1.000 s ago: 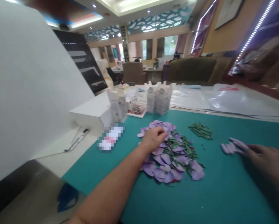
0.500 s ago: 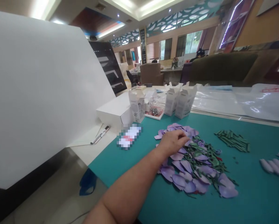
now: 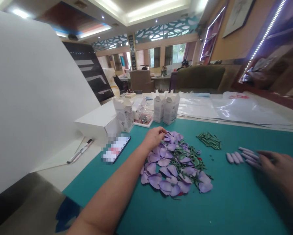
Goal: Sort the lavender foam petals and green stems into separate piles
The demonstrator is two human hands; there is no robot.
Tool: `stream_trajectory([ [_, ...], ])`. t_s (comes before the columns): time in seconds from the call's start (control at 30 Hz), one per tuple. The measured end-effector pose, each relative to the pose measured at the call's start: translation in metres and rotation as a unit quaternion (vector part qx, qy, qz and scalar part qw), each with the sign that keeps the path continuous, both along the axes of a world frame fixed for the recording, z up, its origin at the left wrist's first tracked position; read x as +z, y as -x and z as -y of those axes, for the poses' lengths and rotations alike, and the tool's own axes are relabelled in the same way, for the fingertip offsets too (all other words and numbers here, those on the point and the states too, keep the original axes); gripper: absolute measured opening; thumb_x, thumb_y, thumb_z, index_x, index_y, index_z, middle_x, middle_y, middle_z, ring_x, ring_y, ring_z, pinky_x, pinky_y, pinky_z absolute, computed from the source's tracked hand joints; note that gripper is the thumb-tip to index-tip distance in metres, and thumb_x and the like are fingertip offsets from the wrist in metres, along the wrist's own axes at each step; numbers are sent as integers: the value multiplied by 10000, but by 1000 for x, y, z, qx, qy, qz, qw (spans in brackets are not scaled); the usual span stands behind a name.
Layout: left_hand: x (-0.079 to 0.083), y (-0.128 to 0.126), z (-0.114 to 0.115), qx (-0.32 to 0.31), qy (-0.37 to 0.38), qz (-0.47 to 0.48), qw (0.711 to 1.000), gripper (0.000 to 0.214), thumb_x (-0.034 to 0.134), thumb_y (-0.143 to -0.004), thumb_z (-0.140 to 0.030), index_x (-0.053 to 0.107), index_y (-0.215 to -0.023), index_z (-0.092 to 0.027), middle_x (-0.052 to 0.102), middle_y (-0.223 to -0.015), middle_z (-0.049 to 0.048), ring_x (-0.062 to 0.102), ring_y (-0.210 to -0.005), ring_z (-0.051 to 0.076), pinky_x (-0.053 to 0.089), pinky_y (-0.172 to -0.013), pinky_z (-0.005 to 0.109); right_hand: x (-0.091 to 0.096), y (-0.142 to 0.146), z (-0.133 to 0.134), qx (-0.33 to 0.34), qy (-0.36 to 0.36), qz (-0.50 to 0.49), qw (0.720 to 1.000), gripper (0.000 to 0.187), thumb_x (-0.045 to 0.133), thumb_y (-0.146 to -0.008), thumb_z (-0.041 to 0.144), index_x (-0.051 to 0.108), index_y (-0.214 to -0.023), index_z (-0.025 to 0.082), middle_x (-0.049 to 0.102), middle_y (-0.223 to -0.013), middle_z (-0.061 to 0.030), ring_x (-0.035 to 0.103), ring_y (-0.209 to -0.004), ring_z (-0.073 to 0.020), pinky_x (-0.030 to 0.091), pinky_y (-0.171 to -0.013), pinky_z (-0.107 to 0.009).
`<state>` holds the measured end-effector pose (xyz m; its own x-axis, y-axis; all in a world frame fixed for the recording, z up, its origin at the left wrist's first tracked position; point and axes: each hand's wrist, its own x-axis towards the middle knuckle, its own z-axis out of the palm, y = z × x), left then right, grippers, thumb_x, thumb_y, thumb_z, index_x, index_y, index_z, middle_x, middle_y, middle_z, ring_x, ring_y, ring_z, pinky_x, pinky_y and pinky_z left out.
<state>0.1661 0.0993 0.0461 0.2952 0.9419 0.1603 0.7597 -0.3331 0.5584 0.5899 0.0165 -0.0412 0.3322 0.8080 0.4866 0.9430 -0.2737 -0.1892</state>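
A pile of loose purple petal pieces [image 3: 154, 181] lies on the green mat, mixed with green stem and leaf parts [image 3: 196, 161]. My left hand [image 3: 154, 136] is at the pile's far left edge, its fingers pinched together by the petals; whatever is between the fingertips is hidden. Over at the right, my right hand [image 3: 280, 166] is smeared by motion, its fingertips by a group of pale purple tube-shaped pieces [image 3: 250, 156]. A smaller row of such tubes [image 3: 234, 158] lies just left of them. Thin green sticks [image 3: 209, 140] form a heap behind.
A phone [image 3: 115, 148] lies on the mat's left side. Behind it stand opened white cartons [image 3: 124, 114], a low white box [image 3: 97, 119] and a small tray [image 3: 146, 124] with metal bits. Pens [image 3: 80, 150] rest at the left, under a large white panel [image 3: 34, 91]. Plastic sheets [image 3: 229, 107] cover the back.
My view has swung to the right. My left hand has shifted from over the pile to its far left edge, and my right hand has come into view beside the purple tubes.
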Motion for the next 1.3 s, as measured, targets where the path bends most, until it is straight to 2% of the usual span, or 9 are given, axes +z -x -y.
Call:
stream_trajectory([
  [0.07,-2,-2,-6,-9,-3,-28,1000,291,501,-861,-162,721,-1049,-187,744,-996,32,657,-918,166,481,-824,241,11,16,2,-36,-3,-39,999,514,331,-767,468,731,-909,179,659,-872,-187,617,-781,-318,449,-556,-415],
  [0.2,-6,-5,-14,-8,-12,-96,995,290,518,-845,-148,742,-1014,-222,722,-1106,41,625,-1046,210,466,-905,296,22,37,2,-12,-36,-76,996,490,352,-706,484,712,-873,198,660,-882,-155,619,-814,-317,479,-641,-434],
  [0.37,-5,-4,-24,7,-17,-164,986,287,515,-855,-180,742,-1023,-231,712,-1130,58,609,-1088,231,461,-923,321,19,40,0,26,-85,-82,993,414,368,-735,465,688,-843,226,671,-880,-130,625,-847,-303,489,-705,-432],
  [0.53,-6,-10,-29,-26,-5,-215,976,271,521,-855,-217,748,-1000,-243,727,-1089,47,627,-1050,236,477,-886,320,18,44,1,71,-100,-81,989,343,401,-779,409,679,-863,226,666,-895,-139,619,-866,-303,481,-752,-447],
  [0.67,-11,-17,-23,-80,8,-237,968,330,516,-820,-148,748,-1015,-278,715,-1126,17,624,-1061,220,478,-881,299,20,48,2,90,-106,-90,986,323,413,-793,385,680,-875,223,669,-903,-140,617,-881,-311,477,-772,-461],
  [0.87,-17,-19,-3,-139,9,-244,960,342,485,-831,-135,757,-992,-267,692,-1130,49,587,-1122,250,470,-911,344,22,53,3,103,-72,-92,988,347,397,-840,380,690,-901,205,662,-952,-161,619,-902,-330,469,-761,-465],
  [1.03,-10,-10,5,-173,30,-227,958,327,500,-818,-120,760,-934,-280,731,-1057,-13,625,-1057,191,463,-901,265,23,54,6,96,-62,-92,989,347,399,-842,381,693,-915,213,666,-977,-155,621,-907,-326,465,-737,-446],
  [1.13,-2,2,0,-135,21,-173,975,320,489,-841,-144,744,-1002,-252,735,-1076,-23,644,-1015,153,471,-888,211,22,53,5,88,-64,-92,990,352,403,-824,391,697,-907,216,669,-975,-146,627,-896,-296,468,-744,-413],
  [1.3,4,24,-18,-18,-23,-122,992,341,450,-875,-164,718,-1085,-184,718,-1132,41,641,-1033,179,468,-931,252,16,52,0,65,-87,-97,989,375,407,-772,413,714,-877,225,677,-918,-114,622,-829,-269,467,-684,-386],
])
